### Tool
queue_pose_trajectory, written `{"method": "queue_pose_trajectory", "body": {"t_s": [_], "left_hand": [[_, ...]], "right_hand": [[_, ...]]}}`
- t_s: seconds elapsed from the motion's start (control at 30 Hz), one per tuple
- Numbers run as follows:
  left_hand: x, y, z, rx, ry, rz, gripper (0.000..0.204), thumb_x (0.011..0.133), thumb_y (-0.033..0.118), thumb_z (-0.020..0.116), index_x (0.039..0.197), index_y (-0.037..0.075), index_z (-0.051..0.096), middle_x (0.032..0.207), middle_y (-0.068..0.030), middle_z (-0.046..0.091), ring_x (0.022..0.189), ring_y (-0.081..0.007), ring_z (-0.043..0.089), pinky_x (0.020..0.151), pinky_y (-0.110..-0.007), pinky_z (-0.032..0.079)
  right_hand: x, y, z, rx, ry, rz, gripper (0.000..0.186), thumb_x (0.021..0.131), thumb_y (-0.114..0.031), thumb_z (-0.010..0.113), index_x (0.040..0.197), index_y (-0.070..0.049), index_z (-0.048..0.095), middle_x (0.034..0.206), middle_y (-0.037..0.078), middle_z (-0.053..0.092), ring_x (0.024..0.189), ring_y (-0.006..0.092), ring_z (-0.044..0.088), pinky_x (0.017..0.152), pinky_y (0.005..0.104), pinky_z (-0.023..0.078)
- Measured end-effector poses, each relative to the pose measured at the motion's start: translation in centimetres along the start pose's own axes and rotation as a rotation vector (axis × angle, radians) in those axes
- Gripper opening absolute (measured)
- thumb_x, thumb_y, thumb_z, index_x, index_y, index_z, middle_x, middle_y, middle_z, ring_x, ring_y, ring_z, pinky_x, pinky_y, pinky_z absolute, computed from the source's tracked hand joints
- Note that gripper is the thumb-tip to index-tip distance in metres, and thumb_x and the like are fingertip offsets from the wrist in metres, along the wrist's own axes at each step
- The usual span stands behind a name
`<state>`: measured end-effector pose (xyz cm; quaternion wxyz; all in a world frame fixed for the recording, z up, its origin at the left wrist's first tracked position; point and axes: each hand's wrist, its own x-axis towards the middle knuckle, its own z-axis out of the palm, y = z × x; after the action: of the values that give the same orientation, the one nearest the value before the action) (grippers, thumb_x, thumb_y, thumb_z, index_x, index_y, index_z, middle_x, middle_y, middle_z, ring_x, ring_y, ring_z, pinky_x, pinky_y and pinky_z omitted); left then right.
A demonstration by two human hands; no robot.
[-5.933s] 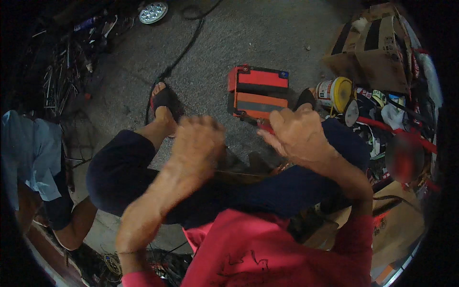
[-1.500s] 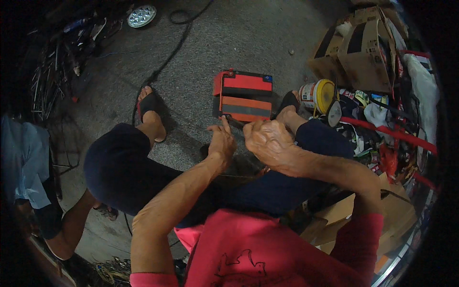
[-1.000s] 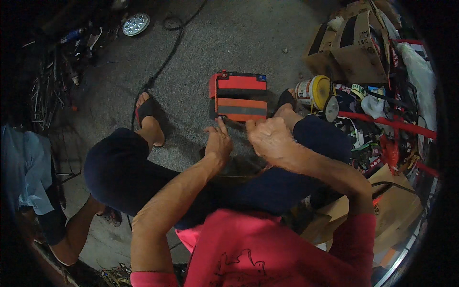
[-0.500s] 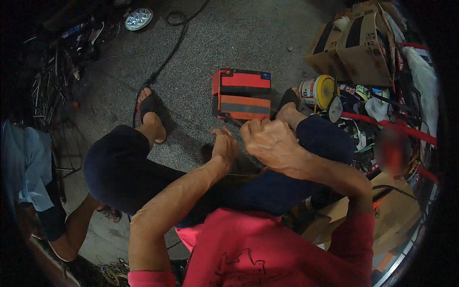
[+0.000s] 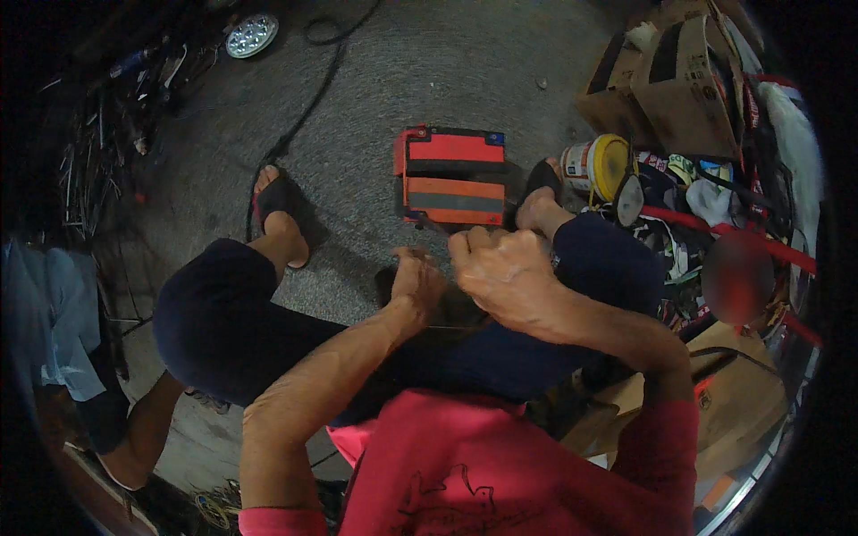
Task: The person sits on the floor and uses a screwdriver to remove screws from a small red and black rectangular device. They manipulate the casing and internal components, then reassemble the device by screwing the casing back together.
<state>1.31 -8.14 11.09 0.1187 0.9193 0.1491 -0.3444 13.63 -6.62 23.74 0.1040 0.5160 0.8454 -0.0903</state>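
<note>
Two battery-like blocks, one red (image 5: 456, 148) and one orange (image 5: 456, 192), lie on the concrete floor between my sandalled feet. My right hand (image 5: 505, 277) is curled, knuckles up, below the orange block; what it holds is mostly hidden, though a dark narrow piece reaches from near its fingers toward that block's lower-left corner. My left hand (image 5: 416, 281) is just left of it, fingers bunched; anything between them is too small to make out.
A person in light-blue clothing (image 5: 63, 322) sits at my left. Cardboard boxes (image 5: 679, 98), a yellow-lidded bucket (image 5: 603, 165) and mixed clutter crowd the right. Metal rods (image 5: 98, 152), a round lamp (image 5: 252, 36) and a black cable (image 5: 304, 116) lie toward the upper left.
Since one second ago, my left fingertips have drawn down from the orange block's corner and bunched. My right hand has shifted slightly; since the oldest frame both hands have come closer together.
</note>
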Motion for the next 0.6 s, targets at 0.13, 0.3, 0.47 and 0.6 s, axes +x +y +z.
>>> {"method": "queue_pose_trajectory", "body": {"t_s": [0.13,0.3,0.47,0.6], "left_hand": [[1.3,0.3,2.9,-0.014,0.11,-0.018,0.033,0.089,0.024,0.056,0.117,0.011,0.064,0.119,-0.0096,0.061,0.109,-0.0291,0.055,0.09,-0.055,0.037],[2.7,-0.6,4.9,-0.082,0.232,0.077,0.023,0.086,0.022,0.059,0.105,0.013,0.068,0.1,-0.0033,0.067,0.097,-0.0244,0.062,0.084,-0.051,0.041],[3.4,-2.1,6.0,-0.2,0.498,0.146,0.012,0.078,0.015,0.064,0.088,0.016,0.071,0.082,-0.0025,0.068,0.082,-0.0185,0.067,0.067,-0.037,0.049],[-0.4,-2.3,1.6,-0.036,0.29,0.149,0.007,0.074,0.012,0.066,0.078,0.016,0.071,0.079,-0.0049,0.069,0.077,-0.0208,0.068,0.068,-0.037,0.051]], "right_hand": [[-0.3,0.1,0.3,0.051,0.078,-0.016,0.02,0.065,-0.012,0.065,0.08,-0.002,0.057,0.066,0.01,0.059,0.058,0.0229,0.064,0.045,0.033,0.05],[0.2,1.5,2.0,0.086,0.252,-0.009,0.02,0.065,-0.015,0.067,0.078,-0.002,0.058,0.066,0.01,0.06,0.058,0.0244,0.064,0.047,0.0365,0.05],[0.7,2.2,0.2,0.299,0.46,-0.023,0.016,0.075,-0.018,0.068,0.071,-0.006,0.059,0.061,0.012,0.059,0.06,0.0298,0.063,0.052,0.039,0.048],[-1.4,3.8,-2.4,0.401,0.647,0.249,0.024,0.077,-0.024,0.069,0.069,-0.003,0.06,0.06,0.014,0.06,0.061,0.0305,0.064,0.055,0.0398,0.049]]}}
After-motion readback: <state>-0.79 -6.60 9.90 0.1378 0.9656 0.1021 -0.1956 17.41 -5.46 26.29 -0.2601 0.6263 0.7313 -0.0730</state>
